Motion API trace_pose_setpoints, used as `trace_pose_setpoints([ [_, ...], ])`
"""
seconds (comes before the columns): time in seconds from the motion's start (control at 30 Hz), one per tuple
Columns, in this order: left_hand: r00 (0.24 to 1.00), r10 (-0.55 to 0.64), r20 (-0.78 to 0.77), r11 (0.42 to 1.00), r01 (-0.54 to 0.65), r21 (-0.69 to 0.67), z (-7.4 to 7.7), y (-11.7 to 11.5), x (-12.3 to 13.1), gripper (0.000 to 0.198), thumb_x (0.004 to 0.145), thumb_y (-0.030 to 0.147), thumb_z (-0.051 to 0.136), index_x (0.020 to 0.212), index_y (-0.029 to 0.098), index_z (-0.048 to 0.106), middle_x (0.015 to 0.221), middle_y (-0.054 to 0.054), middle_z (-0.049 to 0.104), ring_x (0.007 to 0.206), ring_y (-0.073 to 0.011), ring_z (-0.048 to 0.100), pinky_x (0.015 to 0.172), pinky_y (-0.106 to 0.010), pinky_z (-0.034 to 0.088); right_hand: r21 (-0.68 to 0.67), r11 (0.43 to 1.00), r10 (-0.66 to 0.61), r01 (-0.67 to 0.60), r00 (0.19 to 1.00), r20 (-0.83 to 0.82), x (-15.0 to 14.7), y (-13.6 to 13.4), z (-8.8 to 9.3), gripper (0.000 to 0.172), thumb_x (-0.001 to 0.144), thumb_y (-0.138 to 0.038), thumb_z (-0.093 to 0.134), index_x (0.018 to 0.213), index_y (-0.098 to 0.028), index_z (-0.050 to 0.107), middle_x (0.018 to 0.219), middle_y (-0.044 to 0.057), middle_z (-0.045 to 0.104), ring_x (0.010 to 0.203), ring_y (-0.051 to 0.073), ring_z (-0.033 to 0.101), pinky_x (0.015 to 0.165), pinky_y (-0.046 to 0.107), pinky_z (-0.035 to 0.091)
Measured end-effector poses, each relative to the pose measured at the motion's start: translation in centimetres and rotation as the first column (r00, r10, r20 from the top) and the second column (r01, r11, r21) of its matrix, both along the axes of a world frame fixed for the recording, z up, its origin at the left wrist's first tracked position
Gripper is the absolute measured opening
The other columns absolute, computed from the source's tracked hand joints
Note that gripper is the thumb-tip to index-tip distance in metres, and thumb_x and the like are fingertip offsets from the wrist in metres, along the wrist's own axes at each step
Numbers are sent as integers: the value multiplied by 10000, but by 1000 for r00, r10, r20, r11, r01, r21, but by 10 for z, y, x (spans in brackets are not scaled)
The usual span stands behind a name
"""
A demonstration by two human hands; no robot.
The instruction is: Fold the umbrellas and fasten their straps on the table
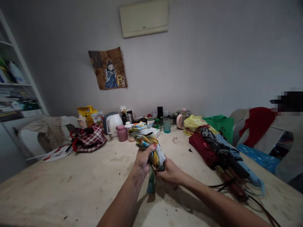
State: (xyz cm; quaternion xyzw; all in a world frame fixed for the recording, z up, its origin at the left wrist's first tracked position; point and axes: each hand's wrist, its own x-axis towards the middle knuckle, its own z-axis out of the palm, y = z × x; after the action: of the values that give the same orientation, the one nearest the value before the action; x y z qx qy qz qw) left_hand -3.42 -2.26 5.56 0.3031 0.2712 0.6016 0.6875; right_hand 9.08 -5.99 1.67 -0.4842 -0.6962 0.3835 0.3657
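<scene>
Above the middle of the table, a folded umbrella (155, 154) with yellow, white and blue patterned cloth points away from me, tilted to the left. My left hand (143, 159) is closed around its left side, thumb on top of the gathered cloth. At the lower right end, my right hand (171, 171) is closed on the umbrella, its fingers partly hidden beneath. A green strap-like piece (151, 181) hangs down between my wrists. The umbrella's handle is not visible.
Several folded umbrellas, one dark red (201, 146), lie on the right of the table (94, 179). A plaid bag (91, 138) and a round fan (58, 153) lie left. A white kettle (114, 123), pink cup (121, 133) and blue glass (167, 125) stand at the back. Another person is at far right.
</scene>
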Motion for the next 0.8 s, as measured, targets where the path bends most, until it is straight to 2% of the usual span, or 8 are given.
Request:
trace_pose_setpoints([
  [0.1, 989, -130, 71, 991, 131, -5, -2, 0, -5, 507, 372, 246, 921, 801, 115, 686, 685, -6, 692, 588, -135, 615, 641, -293, 547, -332, 877, 231, -348, 911, -343, 7, -3, 8, 447, 576, -391, 715, 898, -141, 531, 651, -1, 592, 495, 111, 532, 484, 222, 422],
  [0.17, 980, -187, 61, 982, 185, 43, -2, -1, -8, 515, 382, 260, 924, 814, 112, 686, 700, -13, 691, 610, -145, 620, 664, -302, 544, -349, 845, 255, -405, 879, -403, 8, -3, 9, 432, 553, -406, 719, 833, -147, 515, 565, -24, 555, 445, 110, 520, 450, 212, 396],
  [0.33, 994, -107, 20, 985, 103, 135, -1, -3, -2, 526, 412, 243, 933, 848, 129, 661, 767, -35, 710, 698, -172, 649, 707, -306, 523, -44, 998, -45, 50, 994, 103, 2, 4, 0, 190, 649, -150, 555, 834, -155, 514, 624, 0, 571, 549, 142, 559, 532, 238, 409],
  [0.43, 999, -13, 34, 998, 11, 69, -4, 0, 5, 529, 424, 243, 932, 856, 134, 645, 766, -28, 713, 693, -159, 647, 697, -291, 520, 200, 942, -328, 268, 861, 389, -2, 7, -8, 339, 695, -91, 537, 1033, -113, 518, 856, 112, 657, 738, 203, 607, 629, 270, 402],
  [0.5, 999, 0, 41, 1000, -1, 29, -6, 3, 5, 501, 438, 255, 924, 835, 131, 646, 733, -24, 710, 659, -147, 638, 675, -281, 520, 190, 937, -348, 294, 846, 405, -1, 6, -8, 392, 717, -117, 558, 1105, -100, 501, 913, 137, 658, 784, 218, 604, 655, 281, 404],
  [0.67, 953, -295, -64, 953, 299, 54, -5, 8, -11, 410, 475, 284, 879, 786, 92, 692, 750, -90, 727, 687, -192, 659, 674, -299, 530, -29, 971, 235, -237, 971, -53, 16, 7, 13, 525, 633, -306, 741, 1093, -139, 552, 978, 51, 632, 866, 177, 559, 760, 268, 446],
  [0.73, 920, -384, -80, 918, 389, 75, -3, 7, -16, 423, 477, 283, 863, 820, 91, 706, 817, -102, 736, 766, -224, 675, 723, -314, 533, -30, 978, 197, -207, 959, -204, 27, 10, 24, 413, 633, -358, 741, 942, -129, 591, 881, 30, 613, 810, 156, 541, 725, 261, 441],
  [0.8, 905, -418, -71, 899, 424, 105, -2, 5, -18, 445, 475, 254, 850, 868, 106, 705, 862, -94, 737, 810, -236, 678, 756, -326, 527, 25, 998, -43, 53, 955, -292, 35, 12, 34, 328, 658, -379, 712, 839, -135, 587, 811, 22, 591, 754, 142, 524, 678, 258, 429],
])
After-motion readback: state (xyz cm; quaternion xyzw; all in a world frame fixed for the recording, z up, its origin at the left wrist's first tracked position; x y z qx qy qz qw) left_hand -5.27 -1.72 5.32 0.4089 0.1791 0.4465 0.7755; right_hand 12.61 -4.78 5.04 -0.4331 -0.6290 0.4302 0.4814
